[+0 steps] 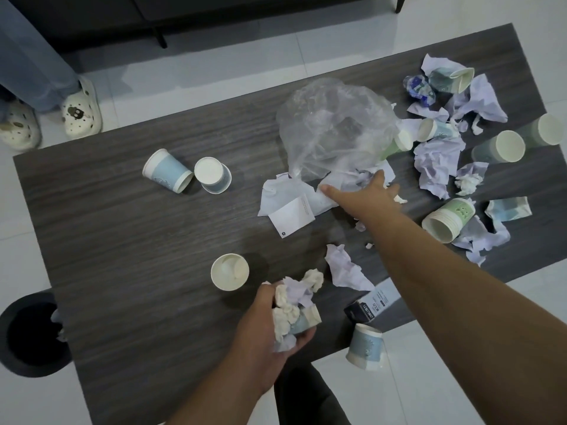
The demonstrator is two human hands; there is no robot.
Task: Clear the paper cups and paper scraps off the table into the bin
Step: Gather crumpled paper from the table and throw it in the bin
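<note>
My left hand (270, 317) clenches a crumpled wad of tissue, lilac paper and blue cup (294, 311). My right hand (368, 191), open, presses lilac paper scraps (352, 179) mid-table, apparently. Gather fully, then carry both to the black round bin (30, 335).

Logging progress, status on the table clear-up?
Left hand grips paper wad and cup. Right hand open on scraps. Plastic bag among cups. Bin left.

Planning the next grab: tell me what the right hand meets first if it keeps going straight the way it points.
The right hand points up the table at the crumpled paper scraps already under its fingertips; just beyond lies the clear plastic bag. Depth is uncertain.
</note>
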